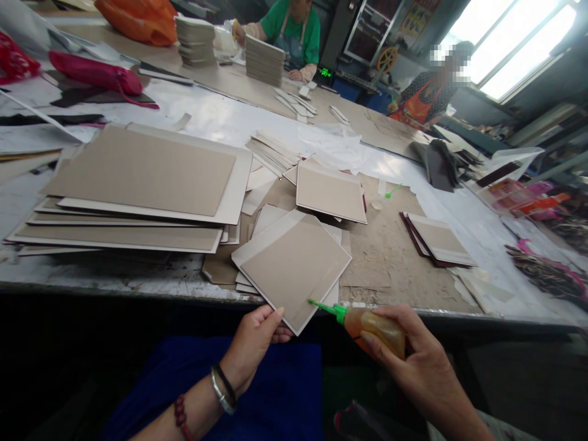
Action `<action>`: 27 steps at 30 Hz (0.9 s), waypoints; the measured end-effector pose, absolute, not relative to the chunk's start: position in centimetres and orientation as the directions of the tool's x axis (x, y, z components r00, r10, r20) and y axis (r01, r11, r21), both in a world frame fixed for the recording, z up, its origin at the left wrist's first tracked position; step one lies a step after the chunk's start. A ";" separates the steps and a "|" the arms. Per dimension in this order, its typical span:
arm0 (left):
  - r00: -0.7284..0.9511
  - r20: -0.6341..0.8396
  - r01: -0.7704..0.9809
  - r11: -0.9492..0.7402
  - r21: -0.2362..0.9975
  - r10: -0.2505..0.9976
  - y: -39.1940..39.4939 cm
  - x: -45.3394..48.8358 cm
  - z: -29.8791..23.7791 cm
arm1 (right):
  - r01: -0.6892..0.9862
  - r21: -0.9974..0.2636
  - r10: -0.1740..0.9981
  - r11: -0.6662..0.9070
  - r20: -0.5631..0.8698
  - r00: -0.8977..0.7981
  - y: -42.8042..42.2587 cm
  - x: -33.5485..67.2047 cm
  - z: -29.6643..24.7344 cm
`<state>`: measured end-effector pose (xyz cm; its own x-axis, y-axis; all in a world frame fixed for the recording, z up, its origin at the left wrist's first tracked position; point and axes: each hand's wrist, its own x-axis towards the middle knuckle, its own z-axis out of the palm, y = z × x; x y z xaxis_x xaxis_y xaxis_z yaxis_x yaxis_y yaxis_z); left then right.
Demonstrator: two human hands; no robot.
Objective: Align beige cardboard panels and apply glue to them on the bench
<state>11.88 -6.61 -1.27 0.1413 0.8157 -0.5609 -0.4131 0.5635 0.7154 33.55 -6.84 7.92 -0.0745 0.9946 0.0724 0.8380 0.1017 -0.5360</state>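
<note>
My left hand (257,343) pinches the near corner of a square grey cardboard piece with a white border (294,263), which overhangs the table's front edge. My right hand (408,355) is wrapped round a small amber glue bottle (374,324). Its green nozzle (324,306) points left and almost touches the square's near edge. The square rests on a few similar pieces. Bracelets circle my left wrist.
A stack of large grey boards (138,184) lies at left, another square piece (331,193) and a dark-edged cover (438,242) further right. Two other people sit at the far side behind card stacks (264,58). A pink bag (96,72) lies far left.
</note>
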 end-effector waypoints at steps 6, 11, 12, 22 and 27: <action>0.143 -0.567 -0.391 0.572 0.721 0.812 -6.6 11.9 -1.4 | 0.862 -0.485 0.984 0.146 0.164 -0.074 -5.8 34.6 7.7; 0.148 -0.572 -0.383 0.580 0.719 0.807 -6.5 11.9 -1.5 | 0.881 -0.465 0.981 0.089 0.196 0.005 -4.2 35.7 7.0; 0.150 -0.578 -0.384 0.586 0.714 0.802 -6.5 11.9 -1.6 | 0.882 -0.465 0.979 0.072 0.201 0.026 -3.9 35.9 6.9; 0.161 -0.633 -0.453 0.626 0.635 0.758 -6.3 12.2 -4.2 | 0.896 -0.439 0.940 0.062 0.327 0.095 -1.0 38.0 5.9; 0.077 -0.642 -0.535 0.575 0.619 0.762 -6.5 12.8 -3.8 | 0.888 -0.452 0.951 0.079 0.301 0.069 -1.9 37.7 6.1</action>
<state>12.79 -6.47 -3.76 0.0771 0.7624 -0.6425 -0.5348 0.5755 0.6187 37.68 -1.86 6.14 0.0694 0.9510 0.3012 0.8883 0.0785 -0.4525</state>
